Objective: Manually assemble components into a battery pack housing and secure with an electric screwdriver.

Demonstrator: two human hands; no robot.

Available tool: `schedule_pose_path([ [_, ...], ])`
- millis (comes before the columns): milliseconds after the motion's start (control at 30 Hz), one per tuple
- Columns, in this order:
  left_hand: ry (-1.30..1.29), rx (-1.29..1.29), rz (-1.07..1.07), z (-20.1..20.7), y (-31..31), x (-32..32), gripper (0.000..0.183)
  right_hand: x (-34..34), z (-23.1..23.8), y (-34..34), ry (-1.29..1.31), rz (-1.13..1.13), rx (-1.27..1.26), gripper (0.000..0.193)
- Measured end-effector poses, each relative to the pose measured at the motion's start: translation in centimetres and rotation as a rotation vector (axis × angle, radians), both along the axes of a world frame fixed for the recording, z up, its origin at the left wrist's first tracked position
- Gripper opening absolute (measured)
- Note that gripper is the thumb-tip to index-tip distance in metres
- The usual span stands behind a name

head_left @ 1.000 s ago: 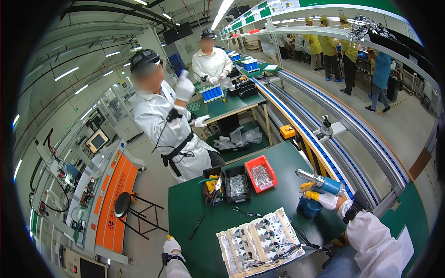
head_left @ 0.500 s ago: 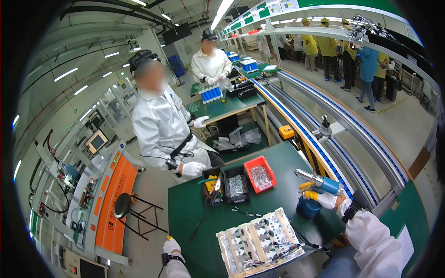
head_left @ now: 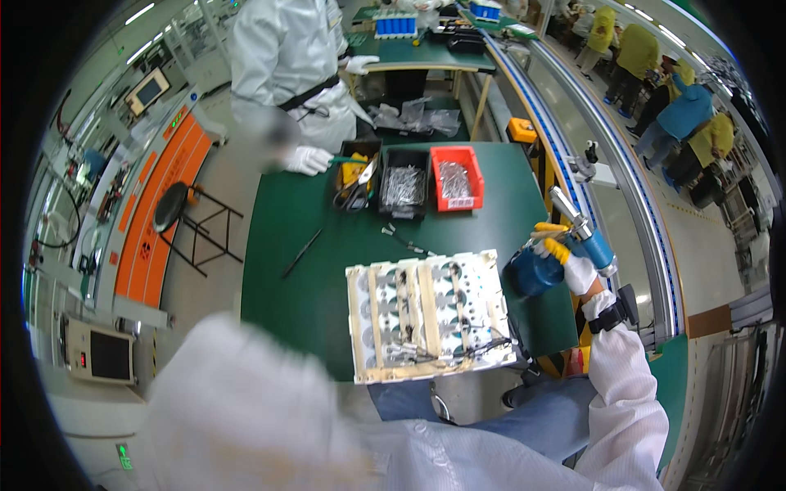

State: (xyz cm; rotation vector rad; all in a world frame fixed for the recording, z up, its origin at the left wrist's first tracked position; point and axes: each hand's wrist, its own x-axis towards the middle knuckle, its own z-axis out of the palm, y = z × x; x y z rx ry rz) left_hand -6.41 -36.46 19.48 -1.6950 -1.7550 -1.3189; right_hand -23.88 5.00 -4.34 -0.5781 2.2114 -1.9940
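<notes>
My right hand (head_left: 567, 260), in a white glove with yellow fingertips, is wrapped round a blue rivet gun (head_left: 602, 251) with a silver nose. Its wide blue base (head_left: 536, 272) is at the table's right side, and the nose tilts up and away from me. To the left of it lies a white battery module (head_left: 442, 311) with beige strips, round openings and black wires across its near right corner. A blurred white left sleeve (head_left: 246, 401) fills the lower left; I cannot see my left hand.
On the green table (head_left: 282, 200) stand a red bin (head_left: 477, 176) of rivets, a black bin (head_left: 403, 204) of small metal parts and a black bin with scissors (head_left: 357, 195). A thin black tool (head_left: 303, 252) lies left. A co-worker's gloved hand (head_left: 309, 160) is at the far edge. A conveyor (head_left: 610, 180) runs right.
The view has tilted down and shifted, so the table sits higher. My left forearm has swung up across the lower left, and its hand has left view. My right hand still grips the rivet gun.
</notes>
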Motion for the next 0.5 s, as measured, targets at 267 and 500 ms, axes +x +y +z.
schedule_pose_path([
  [267,-0.425,-0.055,-0.172,-1.2,3.7,1.6,0.030,0.4,-0.4,0.2,0.015,0.010,0.043,0.033],
  [500,-0.544,-0.087,-0.273,-2.0,3.7,1.0,0.030,0.1,-0.7,0.8,0.108,0.019,0.033,0.033],
])
